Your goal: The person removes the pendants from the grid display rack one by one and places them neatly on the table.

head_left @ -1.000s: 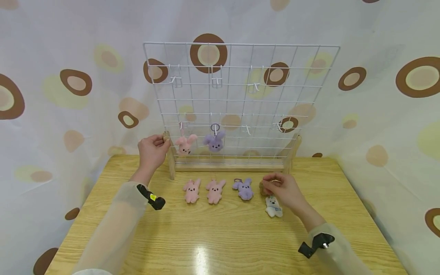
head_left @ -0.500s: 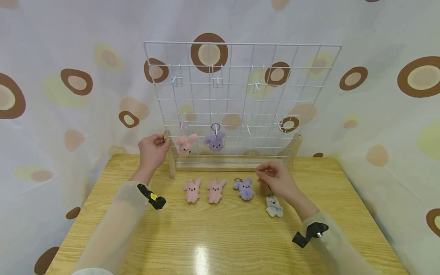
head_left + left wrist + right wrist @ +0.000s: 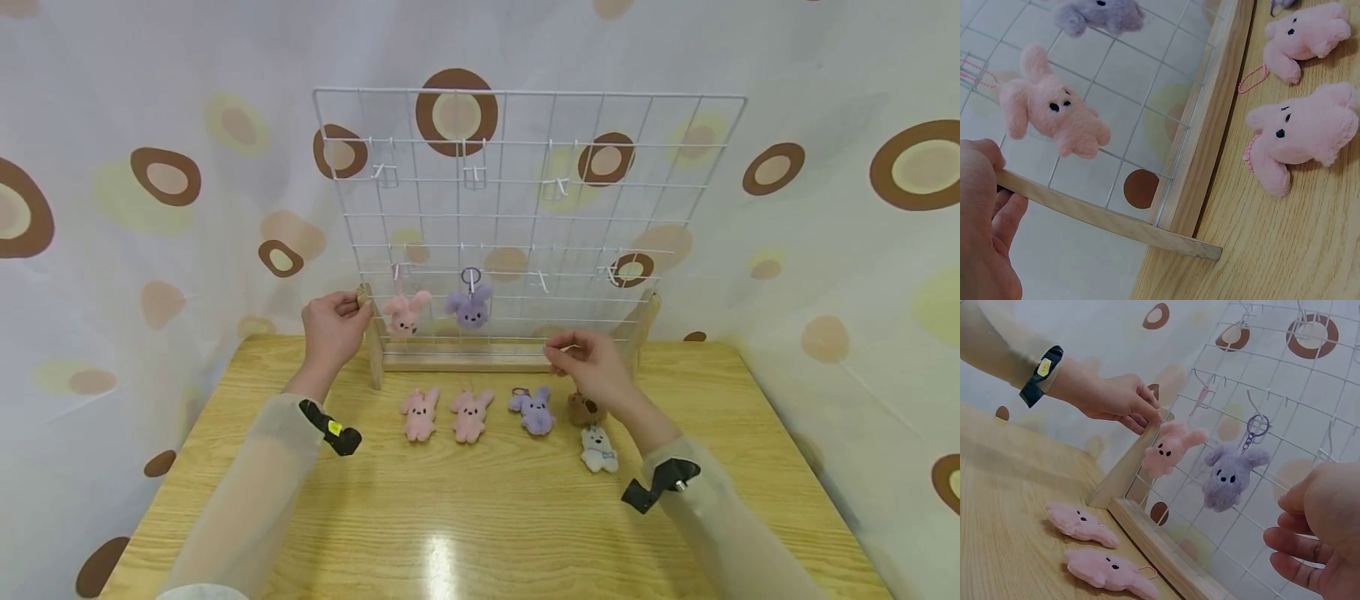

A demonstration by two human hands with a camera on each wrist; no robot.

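My left hand grips the top of the wooden side post of a white wire grid rack. My right hand is in front of the rack's lower right part, fingers loosely bent, with nothing visible between them. Below it a brown plush keychain lies on the table, partly hidden by the hand, beside a white plush bear. A pink bunny keychain and a purple bunny keychain hang from the rack's lower hooks.
Two pink bunny plushes and a purple bunny plush lie in a row on the wooden table. Bare white hooks stick out from the grid. A patterned curtain is behind.
My right hand has moved up and left, away from the brown plush, which stays on the table and shows more now. The left hand keeps its hold on the post.
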